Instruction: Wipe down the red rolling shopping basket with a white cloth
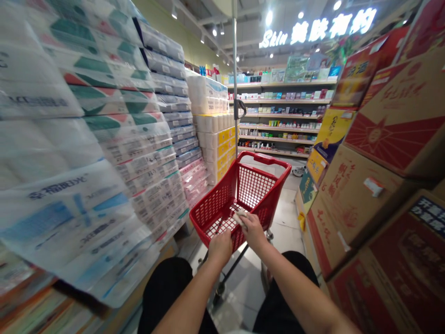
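In front of my knees stands a red plastic shopping cart (208,218) with perforated basket walls. My left hand (220,246) is closed at the near rim of the basket, its fingers wrapped over the edge and mostly hidden. My right hand (253,227) is closed round a crumpled off-white cloth (239,216), just inside the near side of the basket. Something thin and dark (219,226) shows in the basket near my left hand; I cannot make out what it is.
Wrapped tissue packs (139,134) are stacked high on the left. Cardboard boxes (378,181) line the right side of the narrow aisle. A metal pole (235,60) rises by the cart's far side. Stocked shelves (278,116) stand at the back, above the tiled floor (287,222).
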Demonstrator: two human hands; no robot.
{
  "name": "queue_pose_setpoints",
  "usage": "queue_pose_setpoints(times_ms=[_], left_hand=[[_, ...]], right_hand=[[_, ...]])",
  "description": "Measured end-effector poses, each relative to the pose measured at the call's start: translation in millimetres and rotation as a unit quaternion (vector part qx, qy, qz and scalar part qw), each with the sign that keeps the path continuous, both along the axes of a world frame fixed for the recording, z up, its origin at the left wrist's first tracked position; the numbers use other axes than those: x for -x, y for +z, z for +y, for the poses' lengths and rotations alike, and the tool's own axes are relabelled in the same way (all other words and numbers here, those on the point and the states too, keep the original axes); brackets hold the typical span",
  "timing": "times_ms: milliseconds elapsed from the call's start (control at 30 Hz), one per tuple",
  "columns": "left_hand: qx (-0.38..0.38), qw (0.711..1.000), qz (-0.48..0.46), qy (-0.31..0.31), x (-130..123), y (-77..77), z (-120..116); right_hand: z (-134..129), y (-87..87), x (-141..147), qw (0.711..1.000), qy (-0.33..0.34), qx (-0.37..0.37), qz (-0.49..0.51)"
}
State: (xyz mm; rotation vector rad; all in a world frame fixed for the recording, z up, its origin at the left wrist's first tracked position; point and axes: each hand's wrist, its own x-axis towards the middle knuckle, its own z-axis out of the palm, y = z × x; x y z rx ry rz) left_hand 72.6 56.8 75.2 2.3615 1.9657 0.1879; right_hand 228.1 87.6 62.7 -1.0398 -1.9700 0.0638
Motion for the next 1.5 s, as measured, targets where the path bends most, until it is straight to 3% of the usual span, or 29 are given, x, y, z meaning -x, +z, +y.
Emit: queue_pose_setpoints(times_ms=[100,233,367,500,633,667,800,933,1100,1233,1367,1400,1500], left_hand=[[0.004,1.000,-0.007,-0.011,2,-1.1,1],[-0.006,1.000,-0.011,-0.015,4,-3.3,1],[-0.004,1.000,-0.007,-0.016,6,-4.5,2],[-0.009,1.000,-0.007,-0.016,6,-4.5,2],[-0.011,1.000,-0.004,-0.018,6,-3.5,1],[-0.010,1.000,-0.005,-0.018,6,-3.1,1],[-0.008,1.000,-0.004,-0.015,5,-3.0,0],[-0.007,1.000,-0.011,-0.013,5,-4.8,-1],[-0.004,1.000,-0.005,-0.014,5,-4.4,-2],[-0.011,1.000,-0.007,-0.007,6,-4.7,-2],[-0.015,1.000,-0.003,-0.005,6,-5.9,-2],[-0.016,1.000,-0.002,-0.003,6,-5.9,-2],[-0.021,1.000,-0.002,0.001,6,-5.5,-3]], right_hand=[[1,0.7,-2,0.998,0.042,-0.006,-0.036],[6,4.9,-8,0.999,-0.037,-0.007,-0.012],[11,5.1,-14,0.995,0.062,-0.029,-0.076],[14,3.5,-19,0.998,-0.047,-0.033,-0.011],[15,3.7,-23,0.996,0.034,-0.035,-0.077],[16,4.4,-25,0.996,0.029,-0.031,-0.076],[22,7.3,-32,0.996,-0.091,-0.015,-0.010],[22,7.5,-35,0.996,0.021,-0.025,-0.088],[24,7.0,-39,0.994,-0.080,-0.040,-0.066],[24,8.1,-39,0.987,0.013,-0.066,-0.144],[28,10.8,-42,0.992,-0.083,-0.048,-0.081],[29,11.1,-43,0.992,-0.077,-0.054,-0.083],[31,12.1,-46,0.989,0.009,-0.078,-0.129]])
